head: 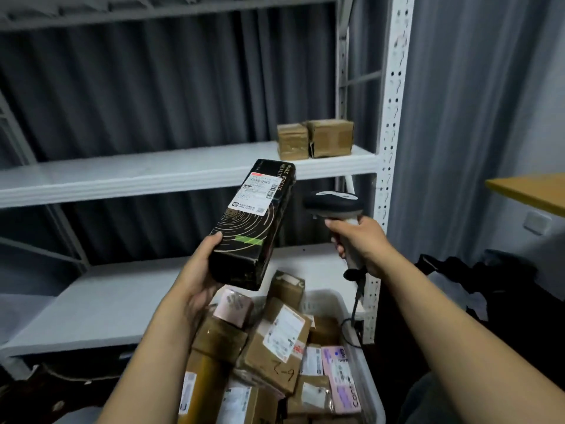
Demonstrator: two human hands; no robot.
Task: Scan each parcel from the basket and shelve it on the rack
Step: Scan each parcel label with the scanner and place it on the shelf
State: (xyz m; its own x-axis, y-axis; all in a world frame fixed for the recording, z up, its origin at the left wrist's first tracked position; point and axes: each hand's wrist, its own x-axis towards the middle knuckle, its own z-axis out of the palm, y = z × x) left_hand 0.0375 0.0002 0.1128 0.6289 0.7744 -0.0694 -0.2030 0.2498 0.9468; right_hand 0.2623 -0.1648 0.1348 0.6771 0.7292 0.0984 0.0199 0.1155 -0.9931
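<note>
My left hand [198, 270] grips the lower end of a long black box [253, 221] and holds it tilted up above the basket, its white shipping label facing me. My right hand [357, 243] grips the handle of a barcode scanner [334, 203], whose dark head sits just right of the box and points toward it. Below both hands, a white plastic basket [363, 377] holds several cardboard and pink parcels [275, 341]. The white metal rack [388, 142] stands in front, with two taped cardboard boxes [315, 137] at the right end of its middle shelf.
The rack's lower shelf [122, 295] lies behind the basket. A scanner cable [356, 304] hangs down by the rack post. A wooden tabletop edge [529, 191] juts in at the right, with dark bags [477, 280] below it. Grey curtains hang behind.
</note>
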